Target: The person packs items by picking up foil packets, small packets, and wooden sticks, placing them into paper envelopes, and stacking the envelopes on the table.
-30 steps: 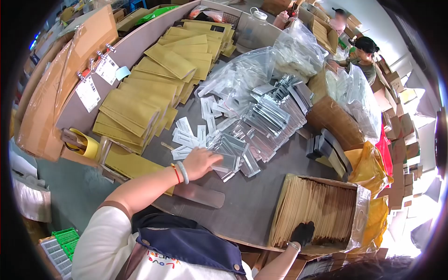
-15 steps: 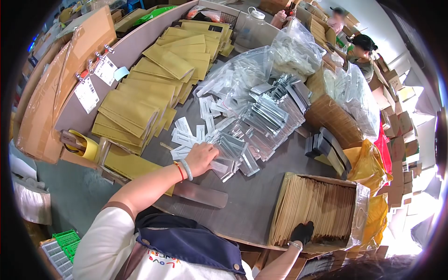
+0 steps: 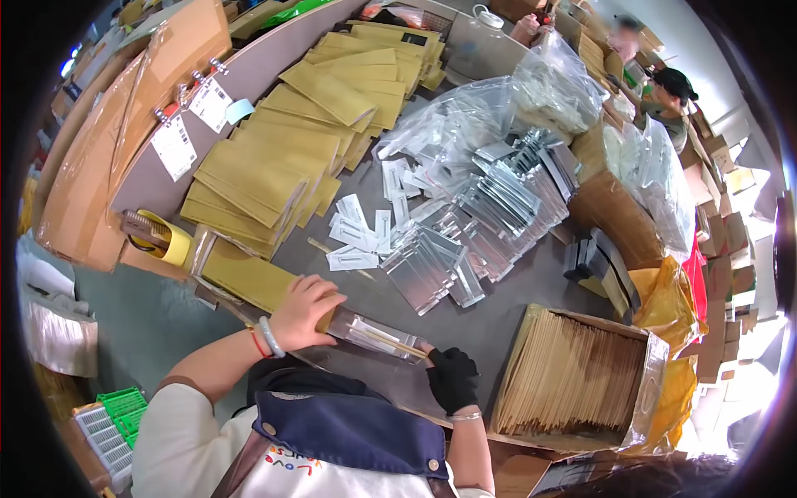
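Observation:
Along the near table edge, a clear packet (image 3: 357, 329) and a thin wooden stick (image 3: 392, 342) lie over a brownish flat strip, beside the end of a yellow-brown envelope (image 3: 249, 278). My left hand (image 3: 305, 317), bare, rests at that envelope's end, thumb and fingers spread apart. My right hand (image 3: 453, 380), in a black glove, has its fingers closed at the stick's right end, at the packet's edge. To the right, a carton (image 3: 656, 382) holds closely packed wooden sticks (image 3: 573, 373). Silvery flat packets (image 3: 490, 212) and small white packets (image 3: 353, 228) lie beyond my hands.
Overlapping yellow-brown envelopes (image 3: 257, 174) cover the table's left side. Clear plastic bags (image 3: 457, 116) lie at the back. A yellow cup (image 3: 170, 245) stands at the left edge, dark flat pieces (image 3: 594, 266) at the right. Another person (image 3: 668, 104) is at the far right.
My left hand has moved from the silvery packets down to the envelope's end. My right hand has left the carton and moved left with a stick. A clear packet now lies on the strip.

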`<action>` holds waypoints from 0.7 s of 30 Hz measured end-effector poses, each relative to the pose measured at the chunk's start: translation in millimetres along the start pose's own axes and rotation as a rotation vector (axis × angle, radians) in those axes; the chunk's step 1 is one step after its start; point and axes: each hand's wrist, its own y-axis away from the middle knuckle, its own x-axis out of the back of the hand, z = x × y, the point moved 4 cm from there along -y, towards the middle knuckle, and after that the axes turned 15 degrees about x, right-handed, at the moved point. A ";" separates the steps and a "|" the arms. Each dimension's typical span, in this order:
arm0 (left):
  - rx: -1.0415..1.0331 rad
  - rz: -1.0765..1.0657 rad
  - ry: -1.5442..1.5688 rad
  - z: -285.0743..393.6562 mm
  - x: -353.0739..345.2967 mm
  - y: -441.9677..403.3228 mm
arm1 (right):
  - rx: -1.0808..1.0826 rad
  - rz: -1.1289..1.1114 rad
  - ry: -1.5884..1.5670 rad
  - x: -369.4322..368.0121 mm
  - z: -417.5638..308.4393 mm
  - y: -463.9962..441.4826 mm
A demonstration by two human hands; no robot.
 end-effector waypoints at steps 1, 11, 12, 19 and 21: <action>-0.026 -0.011 -0.144 -1.8 5.0 5.7 | -0.030 -0.074 0.050 -7.0 1.8 -2.9; -0.059 -0.031 -0.163 10.8 -24.9 -8.1 | -0.183 0.214 -0.300 -25.7 17.5 -24.2; -0.058 -0.030 -0.164 10.3 -27.8 -7.2 | -0.180 0.332 -0.352 -36.1 12.8 -25.9; -0.055 -0.045 -0.151 20.8 -32.7 -14.1 | 0.103 0.411 -0.100 -26.3 -37.1 -63.6; -0.051 -0.034 -0.129 17.1 -34.2 -13.3 | -0.045 0.490 -0.072 -23.2 -12.0 -40.2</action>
